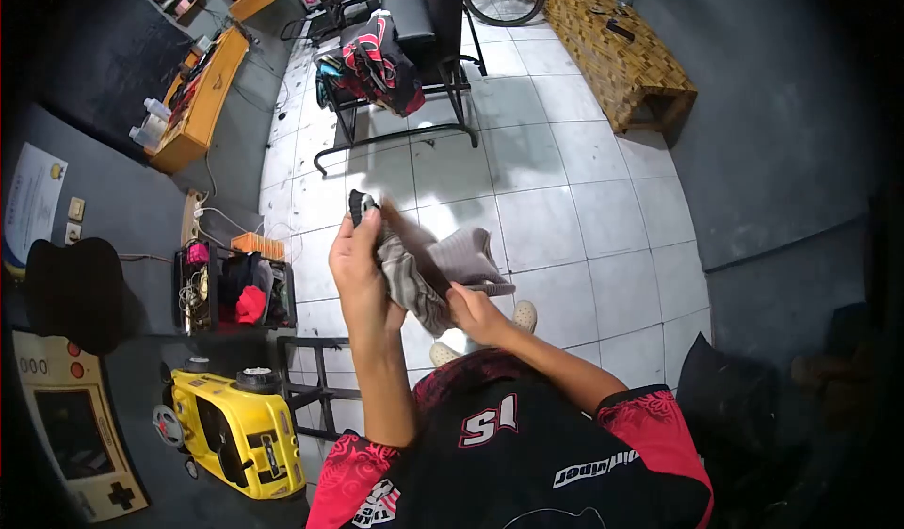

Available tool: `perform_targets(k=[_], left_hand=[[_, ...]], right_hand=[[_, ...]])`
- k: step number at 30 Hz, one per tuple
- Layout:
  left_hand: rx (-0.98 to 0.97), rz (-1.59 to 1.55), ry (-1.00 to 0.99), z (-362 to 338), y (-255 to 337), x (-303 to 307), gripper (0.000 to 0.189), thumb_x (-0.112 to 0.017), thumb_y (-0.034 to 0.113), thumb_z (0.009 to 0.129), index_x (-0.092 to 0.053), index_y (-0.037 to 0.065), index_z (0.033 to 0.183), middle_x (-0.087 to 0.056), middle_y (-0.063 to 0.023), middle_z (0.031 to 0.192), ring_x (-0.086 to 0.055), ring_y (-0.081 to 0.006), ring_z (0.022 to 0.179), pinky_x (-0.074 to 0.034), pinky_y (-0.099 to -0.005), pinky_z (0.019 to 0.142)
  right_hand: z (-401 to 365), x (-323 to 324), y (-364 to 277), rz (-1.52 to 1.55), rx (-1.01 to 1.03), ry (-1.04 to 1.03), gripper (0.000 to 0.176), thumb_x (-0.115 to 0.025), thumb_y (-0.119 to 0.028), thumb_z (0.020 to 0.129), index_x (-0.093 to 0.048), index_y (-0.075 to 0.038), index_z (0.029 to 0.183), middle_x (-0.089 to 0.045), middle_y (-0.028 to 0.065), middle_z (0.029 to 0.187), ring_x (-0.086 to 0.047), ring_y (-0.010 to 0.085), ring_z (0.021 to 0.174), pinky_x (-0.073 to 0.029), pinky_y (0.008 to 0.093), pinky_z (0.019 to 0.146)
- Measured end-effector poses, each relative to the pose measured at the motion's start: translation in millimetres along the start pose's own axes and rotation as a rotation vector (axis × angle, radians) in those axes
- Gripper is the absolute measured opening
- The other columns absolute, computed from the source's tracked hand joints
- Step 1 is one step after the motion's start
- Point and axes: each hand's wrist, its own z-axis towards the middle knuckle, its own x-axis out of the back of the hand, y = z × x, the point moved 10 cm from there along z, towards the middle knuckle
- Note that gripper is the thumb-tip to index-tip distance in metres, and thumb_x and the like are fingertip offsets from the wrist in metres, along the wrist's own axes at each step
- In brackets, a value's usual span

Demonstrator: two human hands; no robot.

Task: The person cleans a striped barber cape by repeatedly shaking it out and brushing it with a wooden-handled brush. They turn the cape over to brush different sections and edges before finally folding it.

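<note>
Between my two hands hangs a grey striped piece of clothing [407,279], bunched on the left, with a paler ribbed part [466,256] spreading out to the right. My left hand [358,263] is raised and closed on its upper end, the thumb pressed against a dark edge of the fabric. Lower down, my right hand [477,314] pinches the cloth at its bottom side. Some of the fabric between the hands is smeared by motion. Below the cloth, the tips of my light shoes [524,316] show on the tiles.
Ahead stands a black chair [410,20] with red and black clothing [377,63] draped on it. A patterned wooden bench [612,48] runs along the right wall. To my left are a black crate [221,289] of mixed items and a yellow toy car [235,430]. White tiles [537,162] cover the floor.
</note>
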Motion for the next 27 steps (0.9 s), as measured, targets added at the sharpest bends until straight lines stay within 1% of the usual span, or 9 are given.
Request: perform_targets(k=[3,5,7,10,13,15,18,22,27], left_hand=[[-0.125,-0.038,0.113,-6,28,-7,0.019,-0.051,0.010,0.088,-0.054,-0.001,0.103,-0.062,-0.0062,0.085,-0.059,-0.0103,0.066,-0.048,-0.0212,0.058],[-0.162,-0.017,0.045,-8,40,-11,0.024,-0.051,0.010,0.088,-0.053,-0.001,0.109,-0.063,-0.0085,0.093,-0.062,-0.0115,0.074,-0.050,-0.0221,0.064],[-0.178,0.063,0.054,-6,40,-5,0.028,-0.051,0.012,0.087,-0.051,0.000,0.112,-0.061,-0.0083,0.099,-0.061,-0.0140,0.083,-0.049,-0.0252,0.073],[-0.097,0.231,0.028,-6,34,0,0.039,-0.058,0.004,0.081,-0.047,-0.002,0.118,-0.061,-0.0078,0.097,-0.061,-0.0118,0.081,-0.049,-0.0233,0.070],[0.037,0.494,-0.070,-7,10,-4,0.050,-0.066,-0.002,0.074,-0.046,-0.004,0.120,-0.061,-0.0042,0.089,-0.058,-0.0080,0.072,-0.047,-0.0195,0.065],[-0.147,0.879,-0.077,-7,13,-12,0.034,-0.063,0.001,0.076,-0.054,-0.007,0.107,-0.062,-0.0069,0.079,-0.058,-0.0093,0.069,-0.047,-0.0233,0.062],[-0.261,1.429,0.068,-10,19,-16,0.020,-0.058,0.010,0.080,-0.059,-0.009,0.084,-0.057,-0.0150,0.059,-0.056,-0.0137,0.055,-0.043,-0.0323,0.052],[-0.216,1.424,0.108,-7,14,-10,0.023,-0.056,0.014,0.083,-0.058,-0.007,0.074,-0.052,-0.0111,0.051,-0.048,-0.0104,0.047,-0.037,-0.0301,0.045],[-0.073,0.680,0.047,0,6,8,0.023,-0.054,0.017,0.089,-0.061,-0.004,0.081,-0.058,-0.0035,0.063,-0.051,-0.0057,0.054,-0.041,-0.0234,0.049]], right_hand=[[-20,-13,122,-0.707,0.017,-0.335,0.031,-0.037,-0.022,0.091,-0.051,-0.001,0.108,-0.059,0.0235,0.078,-0.058,0.0411,0.074,-0.045,0.0494,0.066],[-60,-4,258,-0.836,-0.181,-0.564,0.030,-0.038,-0.022,0.088,-0.057,-0.001,0.099,-0.060,0.0233,0.079,-0.059,0.0403,0.077,-0.047,0.0483,0.068],[-90,50,277,-0.800,-0.591,-0.425,0.033,-0.037,-0.022,0.088,-0.062,-0.001,0.087,-0.061,0.0228,0.076,-0.059,0.0415,0.074,-0.047,0.0483,0.069],[-87,83,275,-0.655,-0.717,-0.209,0.043,-0.036,-0.034,0.088,-0.056,0.001,0.103,-0.060,0.0256,0.096,-0.060,0.0398,0.084,-0.044,0.0490,0.077],[-57,100,197,-0.296,-0.696,0.023,0.042,-0.035,-0.039,0.092,-0.056,-0.002,0.091,-0.062,0.0175,0.076,-0.061,0.0308,0.062,-0.047,0.0418,0.058],[-35,79,93,0.549,-0.547,0.196,0.045,-0.030,-0.048,0.094,-0.039,-0.011,0.070,-0.035,-0.0031,0.052,-0.032,0.0076,0.036,-0.029,0.0239,0.032],[-10,64,-3,0.789,-0.202,0.237,0.042,-0.032,-0.047,0.094,-0.040,-0.009,0.078,-0.033,-0.0038,0.055,-0.032,0.0052,0.038,-0.029,0.0216,0.035],[0,17,-37,0.818,-0.080,0.085,0.041,-0.031,-0.045,0.095,-0.044,-0.008,0.083,-0.034,-0.0012,0.055,-0.040,0.0072,0.044,-0.035,0.0235,0.041],[1,-11,86,-0.289,0.020,-0.114,0.037,-0.032,-0.031,0.095,-0.051,0.000,0.093,-0.061,0.0189,0.080,-0.060,0.0344,0.072,-0.045,0.0420,0.062]])
